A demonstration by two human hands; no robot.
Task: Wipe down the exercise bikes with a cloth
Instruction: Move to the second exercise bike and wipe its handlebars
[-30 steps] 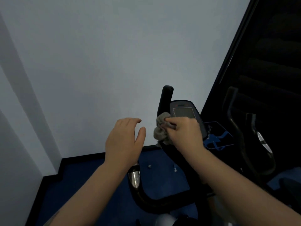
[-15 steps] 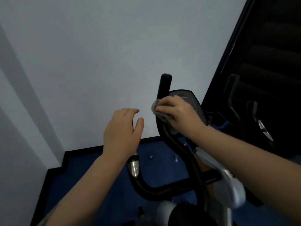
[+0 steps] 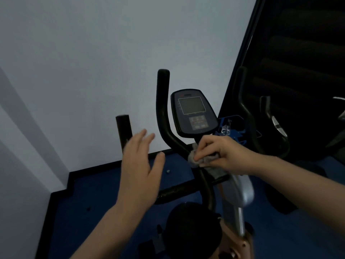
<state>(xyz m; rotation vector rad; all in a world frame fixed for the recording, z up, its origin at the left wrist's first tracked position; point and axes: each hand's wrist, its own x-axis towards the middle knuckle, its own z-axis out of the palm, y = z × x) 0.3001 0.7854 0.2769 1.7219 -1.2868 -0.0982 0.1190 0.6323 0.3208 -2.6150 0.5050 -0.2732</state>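
Observation:
An exercise bike stands right in front of me, with black curved handlebars (image 3: 163, 109) and a dark console (image 3: 192, 111) whose screen faces me. My right hand (image 3: 222, 154) holds a grey cloth (image 3: 205, 161) bunched against the handlebar stem just below the console. My left hand (image 3: 141, 165) hovers with fingers spread, in front of the left handlebar grip (image 3: 123, 129) and holding nothing. The black seat (image 3: 192, 230) shows at the bottom.
A second exercise bike (image 3: 250, 116) stands to the right against a dark panel. A pale wall (image 3: 93, 62) rises close behind the bikes, with a black skirting and blue floor (image 3: 89, 199) below. A small bolt lies on the floor.
My right hand has slid the cloth down from beside the console to the stem beneath it, uncovering the screen. My left hand has lifted and spread its fingers. The view has tilted down.

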